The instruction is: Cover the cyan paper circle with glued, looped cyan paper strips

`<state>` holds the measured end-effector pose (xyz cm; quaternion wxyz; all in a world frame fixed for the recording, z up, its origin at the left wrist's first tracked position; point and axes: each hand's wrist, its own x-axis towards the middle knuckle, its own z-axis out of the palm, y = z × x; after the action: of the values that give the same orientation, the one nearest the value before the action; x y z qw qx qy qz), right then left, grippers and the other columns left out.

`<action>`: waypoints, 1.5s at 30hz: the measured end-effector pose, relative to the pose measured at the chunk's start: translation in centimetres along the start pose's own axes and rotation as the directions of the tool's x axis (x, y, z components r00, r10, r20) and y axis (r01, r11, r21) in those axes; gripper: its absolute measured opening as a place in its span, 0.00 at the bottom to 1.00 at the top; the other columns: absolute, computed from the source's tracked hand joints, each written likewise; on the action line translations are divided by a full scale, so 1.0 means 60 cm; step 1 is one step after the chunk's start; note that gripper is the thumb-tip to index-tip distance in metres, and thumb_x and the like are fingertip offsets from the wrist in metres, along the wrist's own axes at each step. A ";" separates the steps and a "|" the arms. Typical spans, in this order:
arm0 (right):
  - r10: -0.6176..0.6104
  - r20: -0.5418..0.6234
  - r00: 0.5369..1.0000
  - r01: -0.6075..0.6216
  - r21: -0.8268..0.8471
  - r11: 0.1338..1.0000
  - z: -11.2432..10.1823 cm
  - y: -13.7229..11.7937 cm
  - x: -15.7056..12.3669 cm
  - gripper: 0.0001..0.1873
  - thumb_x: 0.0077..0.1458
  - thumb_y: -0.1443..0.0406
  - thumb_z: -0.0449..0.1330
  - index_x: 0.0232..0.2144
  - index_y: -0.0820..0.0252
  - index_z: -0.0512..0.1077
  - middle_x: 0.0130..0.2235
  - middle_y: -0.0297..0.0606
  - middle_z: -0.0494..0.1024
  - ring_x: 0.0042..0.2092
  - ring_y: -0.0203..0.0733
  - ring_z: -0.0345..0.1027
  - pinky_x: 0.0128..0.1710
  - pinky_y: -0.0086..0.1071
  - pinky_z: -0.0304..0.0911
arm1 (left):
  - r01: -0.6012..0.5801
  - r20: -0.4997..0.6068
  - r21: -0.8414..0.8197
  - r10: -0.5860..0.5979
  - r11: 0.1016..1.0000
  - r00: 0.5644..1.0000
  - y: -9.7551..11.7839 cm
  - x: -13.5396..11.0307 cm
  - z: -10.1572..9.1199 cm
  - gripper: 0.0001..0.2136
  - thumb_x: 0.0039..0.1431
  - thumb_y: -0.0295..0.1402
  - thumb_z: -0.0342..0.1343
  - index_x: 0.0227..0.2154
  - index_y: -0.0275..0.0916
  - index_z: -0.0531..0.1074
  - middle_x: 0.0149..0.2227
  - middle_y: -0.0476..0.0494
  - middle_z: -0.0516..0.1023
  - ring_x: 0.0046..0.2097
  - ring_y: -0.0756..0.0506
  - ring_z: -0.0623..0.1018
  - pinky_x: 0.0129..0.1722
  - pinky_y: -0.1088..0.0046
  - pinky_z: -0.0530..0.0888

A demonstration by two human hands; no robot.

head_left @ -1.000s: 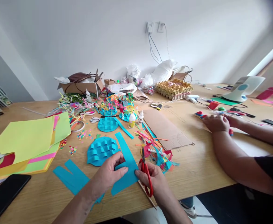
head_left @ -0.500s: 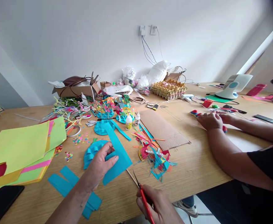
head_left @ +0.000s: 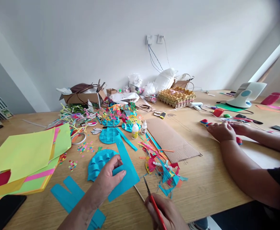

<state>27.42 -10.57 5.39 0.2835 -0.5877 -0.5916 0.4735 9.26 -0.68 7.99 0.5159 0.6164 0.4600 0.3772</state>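
Note:
My left hand pinches a sheet of blue paper between thumb and fingers, with a narrow strip of it rising at the top. In my right hand is a pair of red-handled scissors, its dark blades looking closed and pointing up and away, just right of the paper and apart from it. A thin wooden stick lies between the two hands. Behind my left hand sits a round blue paper piece with raised loops. Blue paper strips lie partly hidden under my left forearm.
Coloured paper sheets and a black phone lie at left. Paper scraps, cardboard and glue bottles stand or lie beyond my hands. At right, another person's hands press on a red-and-blue object.
The view has shifted slightly, so most things appear a little lower and further right. Both hands keep their holds; the scissor blades seem closer together than before.

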 end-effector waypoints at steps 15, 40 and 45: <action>-0.038 0.070 0.997 0.042 -0.060 0.997 0.024 -0.015 0.004 0.18 0.53 0.53 0.46 0.24 0.60 0.62 0.22 0.31 0.63 0.25 0.33 0.55 0.24 0.25 0.52 | 0.079 -0.016 -0.053 -0.080 0.995 0.997 0.011 0.005 -0.001 0.16 0.42 0.37 0.58 0.36 0.41 0.67 0.37 0.47 0.71 0.45 0.42 0.70 0.43 0.68 0.67; 0.009 0.008 1.000 -0.008 -0.032 0.999 0.014 -0.038 0.000 0.16 0.55 0.58 0.48 0.21 0.60 0.61 0.21 0.29 0.61 0.24 0.32 0.55 0.23 0.24 0.48 | 0.086 0.056 -0.077 -0.081 0.993 0.995 -0.004 0.001 0.007 0.18 0.47 0.37 0.57 0.42 0.43 0.67 0.42 0.47 0.71 0.48 0.43 0.69 0.45 0.69 0.67; 0.021 -0.001 1.000 -0.021 -0.022 1.000 0.013 -0.039 0.000 0.15 0.55 0.59 0.48 0.21 0.60 0.61 0.21 0.29 0.61 0.25 0.32 0.55 0.23 0.24 0.47 | 0.086 0.039 -0.088 -0.083 0.992 0.996 -0.005 0.001 0.009 0.19 0.46 0.38 0.58 0.43 0.43 0.67 0.42 0.46 0.72 0.48 0.42 0.69 0.45 0.67 0.67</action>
<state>25.76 -10.42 7.17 0.2723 -0.5973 -0.5902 0.4699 9.73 -0.77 7.60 0.5665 0.5791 0.4591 0.3645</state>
